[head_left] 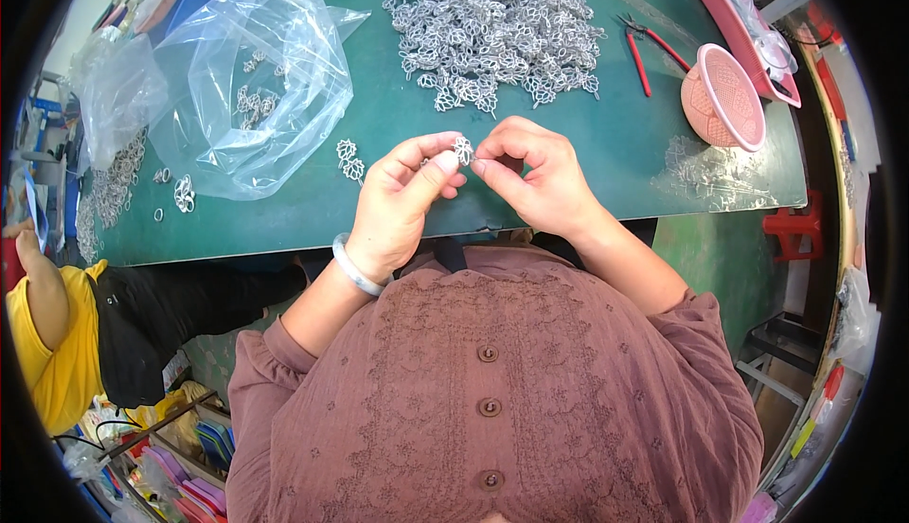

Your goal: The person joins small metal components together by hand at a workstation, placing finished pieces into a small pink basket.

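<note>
Small silver-grey openwork metal piece (462, 151) w/ petal-like loops is btwn both hands, on wearer's side of the large heap of silver-grey openwork metal pieces (492, 26), near but apart from it.

L hand (400, 196), bare, w/ smooth pale bangle (356, 265) at wrist: thumb & index clamped on the piece, which sits right at the fingertips & sticks out to R of the thumb tip, mostly uncovered. R hand (540, 177), bare: thumb & index tips together at the piece's R edge; can't tell if they pinch the piece itself or smth tiny on it.

Piece's long axis runs approx. toward/away from heap, one end facing heap, other facing wearer; finer tilt too small to tell.

Short cluster of silver-grey openwork pieces (349, 160) lies L of & nearer wearer than heap, on the green tabletop (568, 203). Clear plastic bag (317, 78), some pieces showing thru it, is L of heap. Red-handled metal pliers (638, 64) lie R of heap; round pink perforated plastic basket (710, 106), tilted, is farther R of heap, by the pliers.
</note>
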{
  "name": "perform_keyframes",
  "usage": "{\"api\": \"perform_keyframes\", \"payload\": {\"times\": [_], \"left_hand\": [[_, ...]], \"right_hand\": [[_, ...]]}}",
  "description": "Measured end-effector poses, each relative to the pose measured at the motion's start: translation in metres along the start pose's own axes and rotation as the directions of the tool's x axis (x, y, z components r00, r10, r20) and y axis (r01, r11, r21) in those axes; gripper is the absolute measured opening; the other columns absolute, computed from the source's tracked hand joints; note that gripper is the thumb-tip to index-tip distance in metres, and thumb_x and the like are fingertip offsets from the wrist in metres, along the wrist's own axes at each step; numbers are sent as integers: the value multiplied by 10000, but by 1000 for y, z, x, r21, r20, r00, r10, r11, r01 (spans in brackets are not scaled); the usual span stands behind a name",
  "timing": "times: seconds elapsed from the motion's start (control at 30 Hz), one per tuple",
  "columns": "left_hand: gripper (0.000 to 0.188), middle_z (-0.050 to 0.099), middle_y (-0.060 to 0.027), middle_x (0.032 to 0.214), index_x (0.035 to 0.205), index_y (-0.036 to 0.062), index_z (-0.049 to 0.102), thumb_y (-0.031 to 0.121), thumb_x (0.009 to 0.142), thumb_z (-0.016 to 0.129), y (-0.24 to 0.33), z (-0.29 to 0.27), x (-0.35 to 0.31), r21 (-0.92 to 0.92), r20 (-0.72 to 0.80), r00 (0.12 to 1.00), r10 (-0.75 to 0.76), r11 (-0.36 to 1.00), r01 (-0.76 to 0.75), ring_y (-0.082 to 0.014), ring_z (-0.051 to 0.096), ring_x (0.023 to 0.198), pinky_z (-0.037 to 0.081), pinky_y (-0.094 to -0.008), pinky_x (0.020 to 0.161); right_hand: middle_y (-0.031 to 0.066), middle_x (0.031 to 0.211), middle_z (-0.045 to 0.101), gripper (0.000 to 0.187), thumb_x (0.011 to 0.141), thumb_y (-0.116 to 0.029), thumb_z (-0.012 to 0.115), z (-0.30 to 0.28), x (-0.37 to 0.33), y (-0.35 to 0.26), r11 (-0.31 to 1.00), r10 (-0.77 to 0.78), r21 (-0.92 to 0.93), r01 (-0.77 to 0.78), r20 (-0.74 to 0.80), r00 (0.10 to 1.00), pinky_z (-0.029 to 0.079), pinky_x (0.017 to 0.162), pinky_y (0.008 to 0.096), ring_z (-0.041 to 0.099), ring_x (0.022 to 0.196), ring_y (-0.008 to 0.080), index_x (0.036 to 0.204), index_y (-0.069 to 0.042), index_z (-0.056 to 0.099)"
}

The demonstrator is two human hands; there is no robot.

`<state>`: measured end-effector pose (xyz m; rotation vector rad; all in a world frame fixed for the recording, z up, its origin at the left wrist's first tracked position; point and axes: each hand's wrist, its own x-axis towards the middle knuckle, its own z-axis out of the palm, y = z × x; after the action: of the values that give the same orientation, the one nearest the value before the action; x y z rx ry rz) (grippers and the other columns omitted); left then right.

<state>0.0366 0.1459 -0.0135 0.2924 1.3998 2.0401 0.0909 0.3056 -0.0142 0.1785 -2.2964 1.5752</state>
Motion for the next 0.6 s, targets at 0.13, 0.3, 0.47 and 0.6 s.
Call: {"api": "perform_keyframes", "payload": {"times": [0.13,0.3,0.47,0.6], "left_hand": [[158,567,-36,789,900,18,568,159,863,508,2,-9,0,-63,-23,998,-66,996,64,-98,506,648,405,-213,582],[127,553,-24,726,841,30,567,149,851,524,2,-8,1,-117,-23,989,-145,983,141,-90,484,594,386,-212,528],[120,544,-21,686,800,32,569,137,843,529,2,-5,0,-109,-31,979,-202,974,198,-84,468,562,377,-201,508],[108,543,-26,679,788,24,570,114,833,531,3,-6,2,-149,-31,973,-231,963,224,-84,460,546,374,-196,504]], "right_hand": [[65,671,529,28,709,-22,595,-1,1,-2,998,-6,-61,6,15,1000,419,509,263,526,572,159,726,-12,575],[65,655,519,34,693,-21,592,2,-1,1,998,-15,-68,18,45,999,406,494,270,513,549,168,714,-20,565],[66,638,511,35,687,-29,593,2,-1,2,995,-43,-87,48,56,998,401,491,279,507,536,182,700,-22,561],[66,633,510,36,685,-26,593,1,-2,1,996,-26,-85,31,58,998,400,491,282,508,536,188,694,-21,559]]}}
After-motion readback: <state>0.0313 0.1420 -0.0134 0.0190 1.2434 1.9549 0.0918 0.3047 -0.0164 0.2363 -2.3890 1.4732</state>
